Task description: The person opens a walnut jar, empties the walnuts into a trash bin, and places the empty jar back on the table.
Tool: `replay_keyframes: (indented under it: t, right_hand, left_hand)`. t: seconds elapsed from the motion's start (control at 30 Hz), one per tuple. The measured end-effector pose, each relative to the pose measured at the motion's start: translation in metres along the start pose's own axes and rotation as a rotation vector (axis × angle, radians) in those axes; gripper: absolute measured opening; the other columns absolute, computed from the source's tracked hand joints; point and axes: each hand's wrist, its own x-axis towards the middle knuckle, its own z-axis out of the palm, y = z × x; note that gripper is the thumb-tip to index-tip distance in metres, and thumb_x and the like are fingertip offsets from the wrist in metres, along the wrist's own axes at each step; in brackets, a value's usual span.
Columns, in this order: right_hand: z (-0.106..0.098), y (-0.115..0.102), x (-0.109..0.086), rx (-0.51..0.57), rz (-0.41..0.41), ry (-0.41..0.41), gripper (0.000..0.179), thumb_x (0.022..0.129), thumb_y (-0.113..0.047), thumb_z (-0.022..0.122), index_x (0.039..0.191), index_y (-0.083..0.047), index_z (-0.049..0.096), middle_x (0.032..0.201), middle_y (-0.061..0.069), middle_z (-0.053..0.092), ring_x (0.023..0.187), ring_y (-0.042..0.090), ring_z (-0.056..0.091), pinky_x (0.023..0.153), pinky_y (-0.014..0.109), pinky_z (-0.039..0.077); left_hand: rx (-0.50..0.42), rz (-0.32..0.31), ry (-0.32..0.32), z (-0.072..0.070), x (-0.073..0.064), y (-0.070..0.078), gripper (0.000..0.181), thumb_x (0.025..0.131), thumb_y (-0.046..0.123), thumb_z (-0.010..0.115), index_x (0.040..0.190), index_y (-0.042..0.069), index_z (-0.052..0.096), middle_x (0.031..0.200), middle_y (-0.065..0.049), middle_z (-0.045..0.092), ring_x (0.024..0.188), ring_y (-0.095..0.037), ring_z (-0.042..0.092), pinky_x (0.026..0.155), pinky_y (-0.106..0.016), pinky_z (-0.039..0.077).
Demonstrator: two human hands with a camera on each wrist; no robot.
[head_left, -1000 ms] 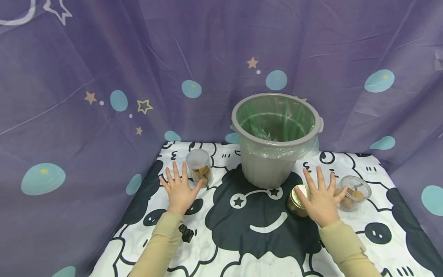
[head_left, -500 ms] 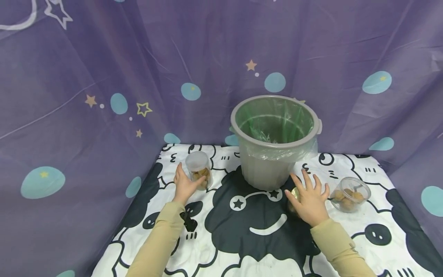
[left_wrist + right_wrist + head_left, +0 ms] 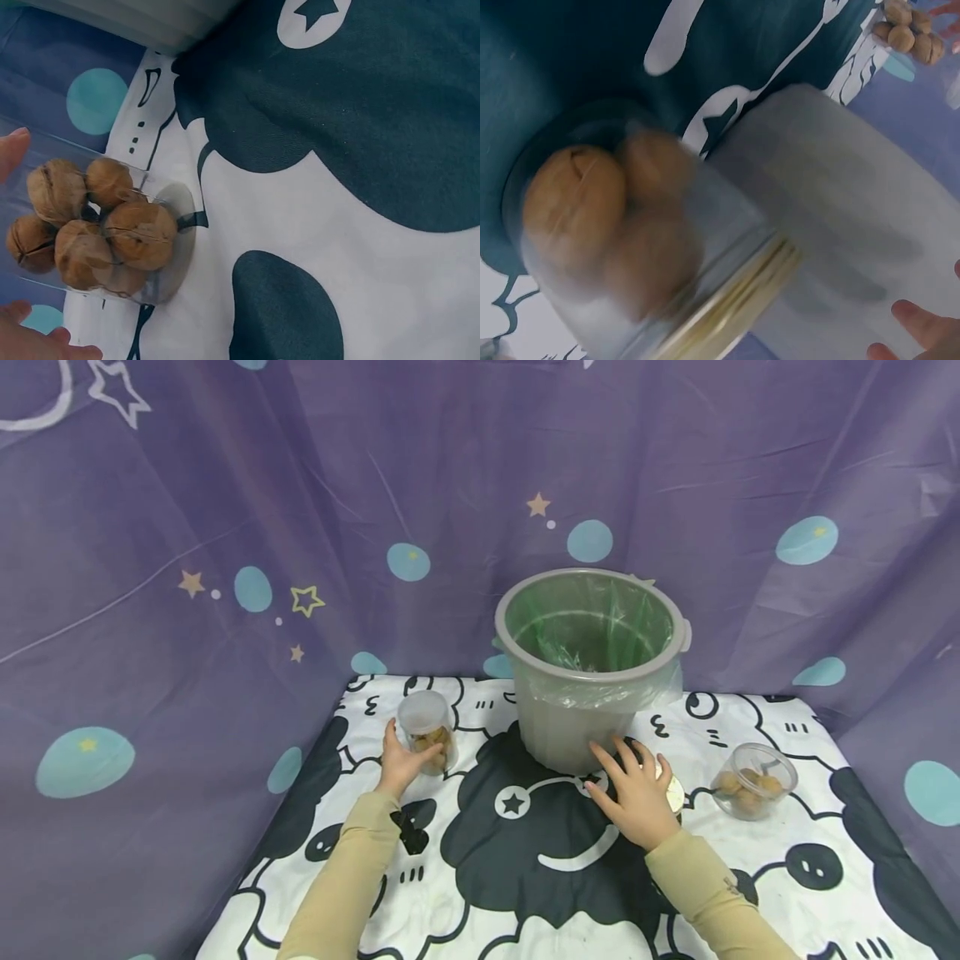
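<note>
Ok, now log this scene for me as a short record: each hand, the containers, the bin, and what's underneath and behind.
Left hand: at the left clear jar, fingers on either side; firm grip unclear
Right hand: fingers spread, beside the gold-lidded jar and in front of the bin; contact unclear
Left jar contents: walnuts
Far-right container: clear, brown round pieces inside
Bin: grey, upright, lined with a green-tinted bag
Underneath: black-and-white cartoon cloth
Behind: purple backdrop

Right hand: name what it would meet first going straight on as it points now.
Probably the round grey plastic bin: the right hand points towards its lower wall, though depth there is unclear.
</note>
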Motion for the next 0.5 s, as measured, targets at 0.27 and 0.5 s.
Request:
replay_keyframes:
  t: [0.27,0.5]
  right_hand:
    - [0.011,-0.013,0.005,0.017,-0.042,-0.041,0.058,0.09,-0.043,0.058,0.142,-0.021,0.043,0.144,0.019,0.036,0.128,0.041,0.028,0.1,0.064,0.018]
    - [0.022,-0.023,0.006,0.038,-0.097,-0.054,0.057,0.09,-0.041,0.06,0.141,-0.022,0.045,0.143,0.017,0.039,0.127,0.039,0.033,0.099,0.062,0.021]
  left_hand:
    - [-0.12,0.086,0.015,0.009,0.009,-0.001,0.099,0.076,0.018,0.079,0.149,0.003,0.013,0.148,-0.021,0.026,0.14,-0.037,0.024,0.116,-0.049,0.02]
    - [-0.228,0.071,0.012,0.017,0.012,-0.002,0.097,0.075,0.013,0.08,0.147,0.005,0.015,0.144,-0.02,0.032,0.137,-0.036,0.029,0.115,-0.049,0.023]
